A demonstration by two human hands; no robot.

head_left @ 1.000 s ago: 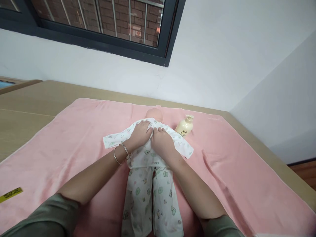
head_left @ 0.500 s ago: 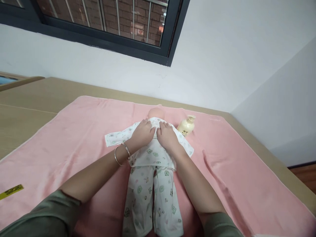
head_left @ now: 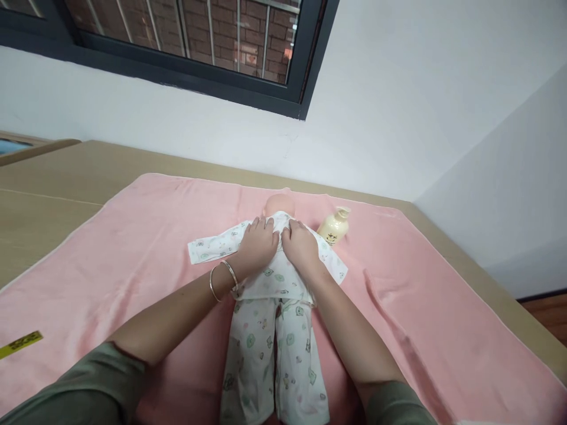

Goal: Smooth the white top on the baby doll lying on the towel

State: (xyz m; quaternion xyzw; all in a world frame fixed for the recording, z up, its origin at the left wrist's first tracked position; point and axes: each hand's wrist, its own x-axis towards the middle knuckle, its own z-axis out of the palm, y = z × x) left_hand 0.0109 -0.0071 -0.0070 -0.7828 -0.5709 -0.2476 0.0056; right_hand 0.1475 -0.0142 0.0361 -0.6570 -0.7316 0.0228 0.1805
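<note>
Both hands — left [head_left: 258, 245], right [head_left: 300, 248] — had edged together on the doll's top [head_left: 270, 277], fingers flat and unclenched, just below its collar.

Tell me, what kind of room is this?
Probably a plain indoor room set up for baby-care practice. A doll in printed baby clothes lies on a pink towel spread over a wooden table, with a lotion bottle beside it and a barred window above.
</note>
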